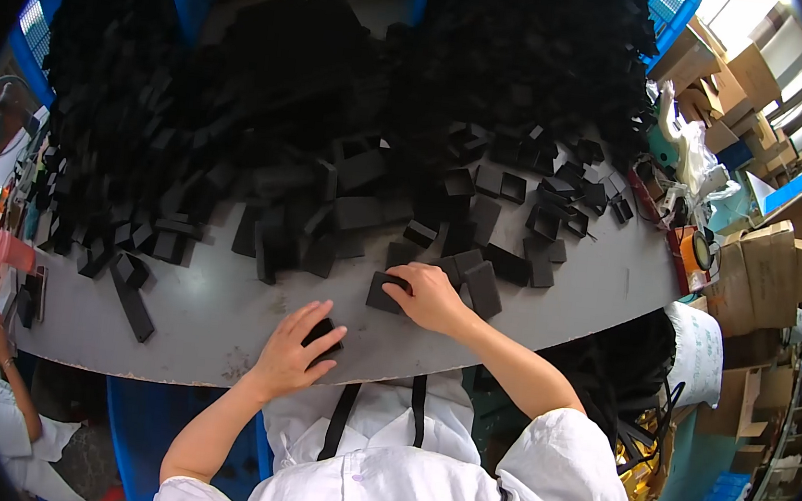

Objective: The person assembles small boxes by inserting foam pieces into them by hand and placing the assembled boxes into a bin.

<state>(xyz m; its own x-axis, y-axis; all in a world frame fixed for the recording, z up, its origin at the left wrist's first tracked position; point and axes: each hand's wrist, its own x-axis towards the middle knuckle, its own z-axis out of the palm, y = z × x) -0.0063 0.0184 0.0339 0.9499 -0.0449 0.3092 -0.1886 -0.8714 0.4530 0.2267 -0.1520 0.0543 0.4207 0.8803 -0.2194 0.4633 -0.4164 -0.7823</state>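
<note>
On the grey table [205, 328], near its front edge, my left hand [293, 348] rests over a small black box [323, 338], its fingers spread across the top. Farther right, my right hand [428, 295] has thumb and fingers closed on the edge of a black box piece [382, 293]. Just beyond that hand lie more black pieces, among them a tilted box [483, 289]. A large heap of black boxes [360, 169] covers the back of the table, too dark there to make out single pieces.
A long black piece [132, 307] lies at the left. Blue crates [670, 16] stand behind the heap. Cardboard boxes [761, 276] and a white sack [695, 351] are at the right. Another person [13, 416] is at the lower left, near a pink container [15, 252].
</note>
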